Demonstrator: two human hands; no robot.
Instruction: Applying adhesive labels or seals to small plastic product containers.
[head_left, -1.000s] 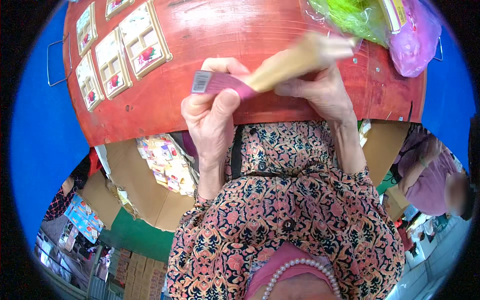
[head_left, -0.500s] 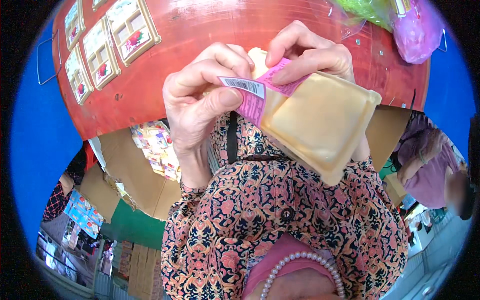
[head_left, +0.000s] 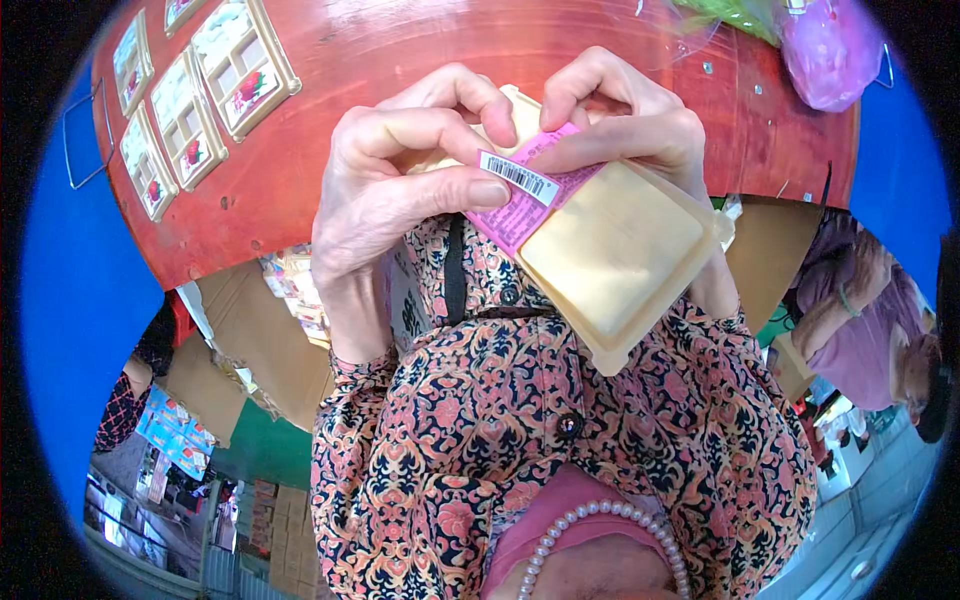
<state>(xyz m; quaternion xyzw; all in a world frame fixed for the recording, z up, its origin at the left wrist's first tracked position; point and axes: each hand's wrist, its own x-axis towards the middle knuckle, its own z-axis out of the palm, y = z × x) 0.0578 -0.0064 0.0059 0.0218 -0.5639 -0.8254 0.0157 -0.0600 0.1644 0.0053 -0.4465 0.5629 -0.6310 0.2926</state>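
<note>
Tray, pale and turned cornerwise, is held up before the patterned shirt, by the near edge of the red table. The left hand pinches the barcode end of a pink label on it; the right hand has thumb and fingers clamped on the label's farther part. Strawberry-printed packs lie at left, a purple bag at right.

The left fingers and right fingers hide part of the held tray; most print on the pink label is too small to read. Along the left edge of the table, the farthest tray is cut off by the view's top; toward the right edge, so is the green bag.
</note>
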